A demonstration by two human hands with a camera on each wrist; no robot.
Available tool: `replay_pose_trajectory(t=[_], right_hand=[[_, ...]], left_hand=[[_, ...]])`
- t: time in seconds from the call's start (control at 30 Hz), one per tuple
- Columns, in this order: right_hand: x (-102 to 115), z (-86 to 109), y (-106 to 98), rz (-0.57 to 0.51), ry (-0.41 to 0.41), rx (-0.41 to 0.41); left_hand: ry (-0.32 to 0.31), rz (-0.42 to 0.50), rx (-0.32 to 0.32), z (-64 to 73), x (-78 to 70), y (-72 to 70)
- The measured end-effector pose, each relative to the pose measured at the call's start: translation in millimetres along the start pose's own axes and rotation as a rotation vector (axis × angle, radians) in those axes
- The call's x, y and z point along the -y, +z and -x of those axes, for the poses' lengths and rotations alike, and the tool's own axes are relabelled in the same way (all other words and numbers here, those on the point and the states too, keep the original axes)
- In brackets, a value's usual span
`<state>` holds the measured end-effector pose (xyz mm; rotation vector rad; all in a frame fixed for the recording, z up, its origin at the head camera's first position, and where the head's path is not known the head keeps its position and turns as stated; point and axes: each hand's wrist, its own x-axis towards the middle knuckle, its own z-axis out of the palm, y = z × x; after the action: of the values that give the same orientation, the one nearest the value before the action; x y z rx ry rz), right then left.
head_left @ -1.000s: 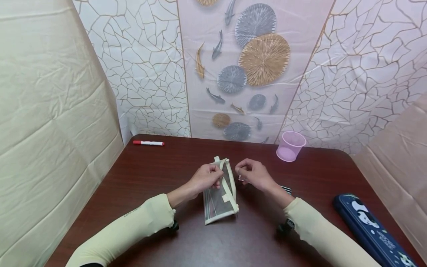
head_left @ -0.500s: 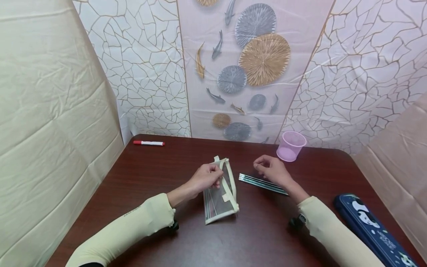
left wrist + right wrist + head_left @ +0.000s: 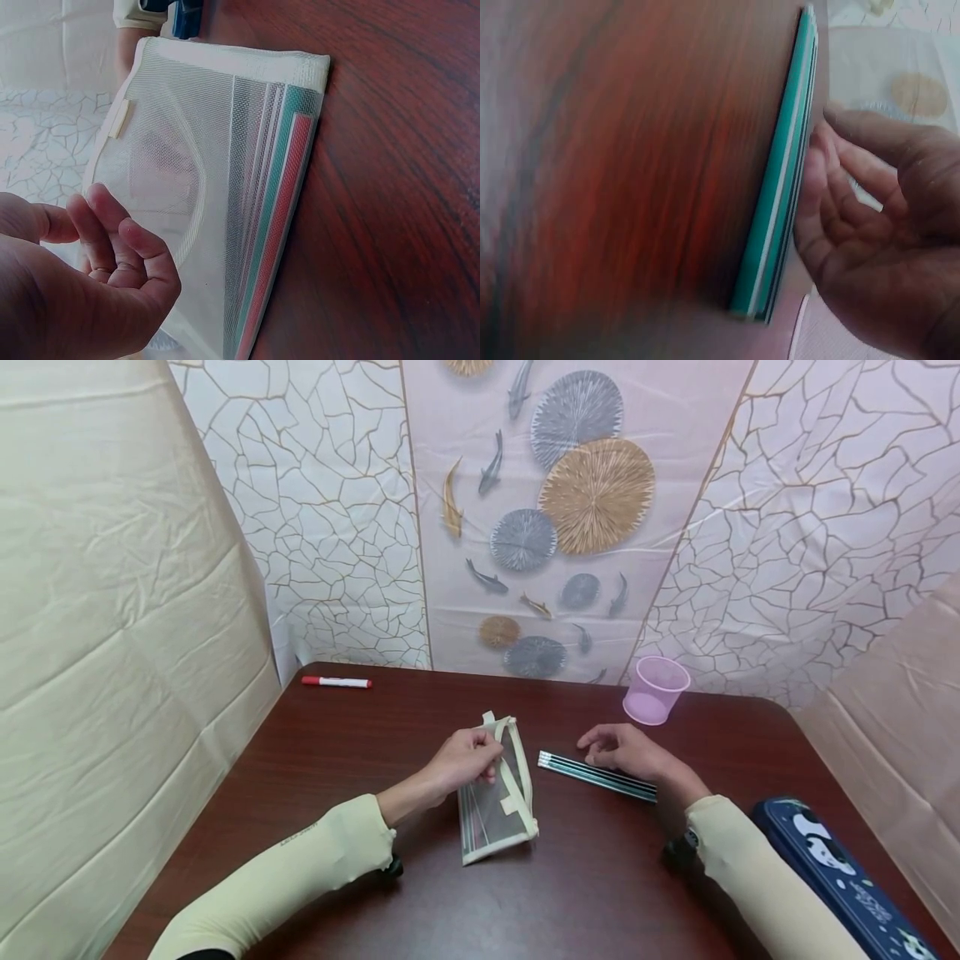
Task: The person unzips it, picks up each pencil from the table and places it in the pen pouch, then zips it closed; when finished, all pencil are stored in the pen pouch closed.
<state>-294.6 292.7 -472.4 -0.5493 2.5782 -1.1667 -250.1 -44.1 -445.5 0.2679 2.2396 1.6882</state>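
A mesh zip pouch with cream edging lies near the middle of the table, its zip side parted. My left hand pinches the edge of that opening between thumb and finger. Through the mesh in the left wrist view, long red and teal strips show along the lower side. Right of the pouch lies a row of green-and-black striped pencils, side by side on the table. My right hand hovers over them with loosely bent fingers; in the right wrist view its fingertips are right beside the pencils.
A white marker with a red cap lies at the back left. At the back right stands a pink mesh pen cup. A navy pencil case with panda pictures lies along the right side of the table.
My right hand has moved right, away from the pouch, baring the pencils on the table, then lowered over them with its fingers loosening. The left hand and pouch have stayed put.
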Motion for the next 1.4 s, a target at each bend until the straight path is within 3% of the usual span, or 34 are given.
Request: replay_pose_trajectory(t=[0.27, 0.53, 0.83, 1.4], right_hand=[[-12, 0.6, -7, -0.037, -0.015, 0.087], [-8, 3.3, -8, -0.032, -0.037, 0.099], [-2, -0.2, -6, 0.067, -0.074, 0.09], [5, -12.3, -2, 0.251, -0.024, 0.072]], left_hand=[[0.004, 0.003, 0.003, 0.3, -0.3, 1.0], [0.002, -0.004, 0.003, 0.2, 1.3, 1.9], [-0.006, 0.003, -0.001, -0.3, 1.8, 3.0], [0.0, 0.011, 0.0, -1.6, 0.1, 4.6]])
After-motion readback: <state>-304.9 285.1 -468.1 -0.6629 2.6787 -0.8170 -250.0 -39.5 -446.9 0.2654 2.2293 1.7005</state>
